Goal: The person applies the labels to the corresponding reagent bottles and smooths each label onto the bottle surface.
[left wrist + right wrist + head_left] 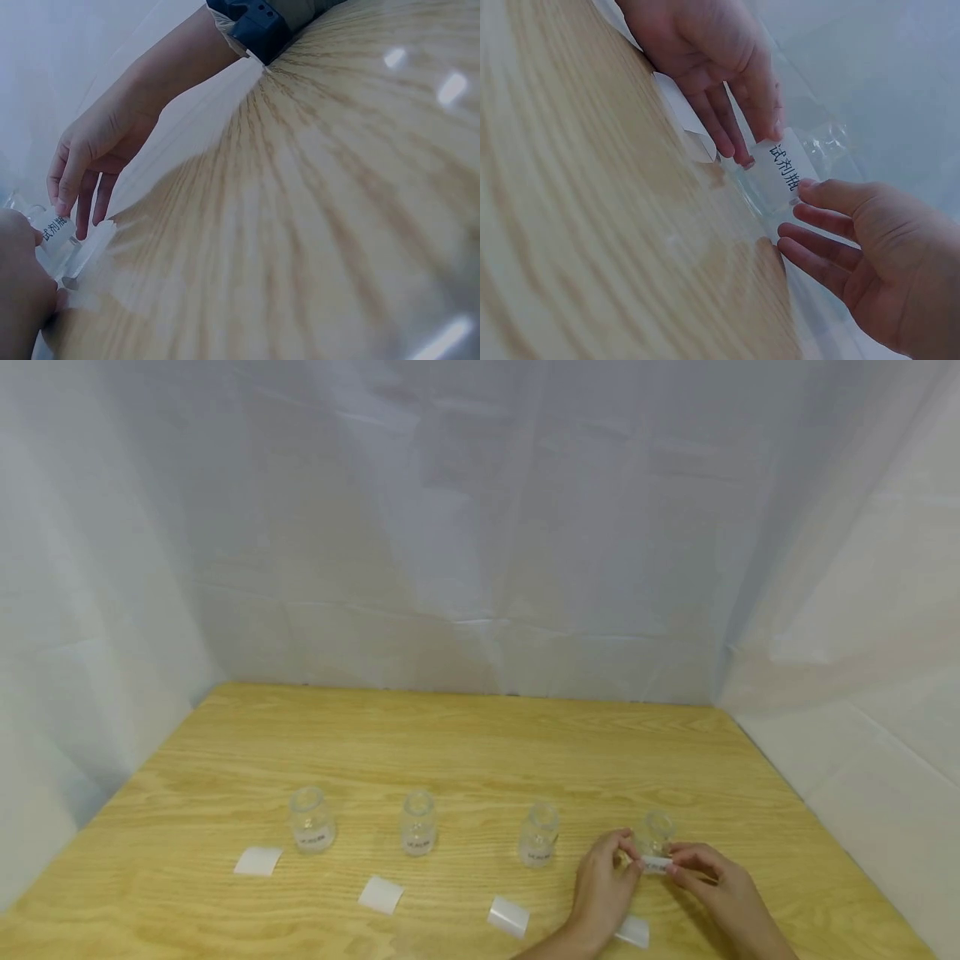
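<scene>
At the table's right side, my left hand and right hand pinch opposite ends of a small white label with handwritten dark characters. It is held level across the front of a clear glass jar; whether it touches the glass I cannot tell. In the right wrist view the label lies between the left thumb and the right hand's thumb and forefinger. The left wrist view catches only part of the left hand. A white backing paper lies beside the left wrist.
To the left stand three more glass jars, each with a written label low on its front. White paper pieces lie before them on the wooden table. White sheeting encloses the back and sides.
</scene>
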`<state>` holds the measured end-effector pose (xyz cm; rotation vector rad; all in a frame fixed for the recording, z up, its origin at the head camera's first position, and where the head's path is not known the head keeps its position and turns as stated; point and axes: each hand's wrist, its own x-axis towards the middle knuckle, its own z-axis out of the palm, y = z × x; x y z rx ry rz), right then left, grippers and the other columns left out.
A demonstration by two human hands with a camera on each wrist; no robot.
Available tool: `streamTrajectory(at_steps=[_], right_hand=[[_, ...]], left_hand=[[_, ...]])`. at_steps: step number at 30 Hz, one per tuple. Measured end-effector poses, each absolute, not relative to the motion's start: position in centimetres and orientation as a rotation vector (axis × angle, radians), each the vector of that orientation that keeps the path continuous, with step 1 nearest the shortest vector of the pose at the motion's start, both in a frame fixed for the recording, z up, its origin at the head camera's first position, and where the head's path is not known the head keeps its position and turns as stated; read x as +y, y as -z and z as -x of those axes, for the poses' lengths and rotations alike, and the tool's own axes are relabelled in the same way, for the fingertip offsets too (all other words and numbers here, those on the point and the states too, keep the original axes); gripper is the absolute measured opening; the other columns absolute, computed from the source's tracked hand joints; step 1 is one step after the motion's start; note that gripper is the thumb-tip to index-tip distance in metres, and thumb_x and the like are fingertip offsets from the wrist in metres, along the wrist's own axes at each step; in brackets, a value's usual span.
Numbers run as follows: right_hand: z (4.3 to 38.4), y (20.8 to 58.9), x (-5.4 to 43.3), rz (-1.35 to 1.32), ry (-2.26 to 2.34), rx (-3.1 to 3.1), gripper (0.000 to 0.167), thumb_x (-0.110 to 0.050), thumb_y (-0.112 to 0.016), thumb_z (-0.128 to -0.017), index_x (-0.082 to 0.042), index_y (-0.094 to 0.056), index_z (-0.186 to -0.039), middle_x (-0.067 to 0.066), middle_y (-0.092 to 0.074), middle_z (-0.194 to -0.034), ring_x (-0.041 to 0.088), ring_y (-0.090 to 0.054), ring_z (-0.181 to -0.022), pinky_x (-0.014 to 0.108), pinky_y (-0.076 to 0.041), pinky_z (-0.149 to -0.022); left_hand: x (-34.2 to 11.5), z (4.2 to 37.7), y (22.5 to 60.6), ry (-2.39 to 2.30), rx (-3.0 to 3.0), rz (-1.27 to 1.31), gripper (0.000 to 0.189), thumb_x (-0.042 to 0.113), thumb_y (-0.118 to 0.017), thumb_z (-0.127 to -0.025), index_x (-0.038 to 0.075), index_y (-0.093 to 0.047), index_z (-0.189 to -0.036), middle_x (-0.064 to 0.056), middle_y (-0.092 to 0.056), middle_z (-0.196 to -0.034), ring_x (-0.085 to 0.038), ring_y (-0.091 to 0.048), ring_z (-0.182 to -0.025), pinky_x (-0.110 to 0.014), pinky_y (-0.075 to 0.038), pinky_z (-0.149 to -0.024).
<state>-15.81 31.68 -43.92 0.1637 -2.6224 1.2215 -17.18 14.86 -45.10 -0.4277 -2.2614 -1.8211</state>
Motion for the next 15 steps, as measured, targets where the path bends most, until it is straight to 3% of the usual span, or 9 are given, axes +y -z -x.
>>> streamTrajectory(at_steps=[7,15], right_hand=[[15.84,43.91,31.51,-0.164,-1.171,-2.608,0.005,-0.012,-0.067,-0.084,-0.009,-0.065,-0.087,0.011,-0.064,-0.104,-0.001,-0.054,-0.089,0.02,-0.048,-0.072],[15.92,43.99,31.28,-0.162,-1.166,-2.577,0.008,-0.01,-0.068,-0.083,-0.006,-0.065,-0.09,0.009,-0.064,-0.1,0.0,-0.056,-0.085,0.021,-0.05,-0.07]], left_hand=[[14.96,17.27,45.05,1.867,-2.238,0.419,0.017,0.001,-0.068,-0.08,0.013,-0.057,-0.077,-0.001,-0.06,-0.11,-0.014,-0.055,-0.101,-0.02,-0.048,-0.076],[15.05,17.33,45.15,1.838,-2.24,0.378,0.017,0.001,-0.07,-0.078,0.014,-0.059,-0.077,0.002,-0.061,-0.106,-0.006,-0.055,-0.078,-0.018,-0.046,-0.067]])
